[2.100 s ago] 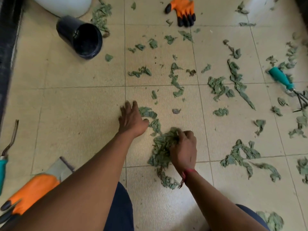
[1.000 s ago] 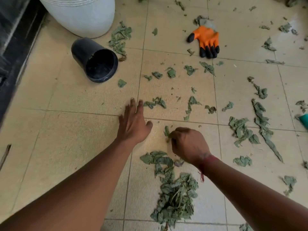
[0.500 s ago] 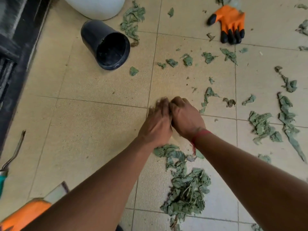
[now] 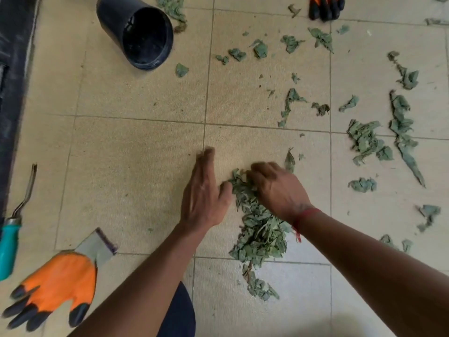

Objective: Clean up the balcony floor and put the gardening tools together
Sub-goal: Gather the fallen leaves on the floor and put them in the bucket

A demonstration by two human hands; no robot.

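Leaf pile (image 4: 261, 229) under curled right hand (image 4: 277, 188)

No text, label, brand, number or sign could be read on anything in view.
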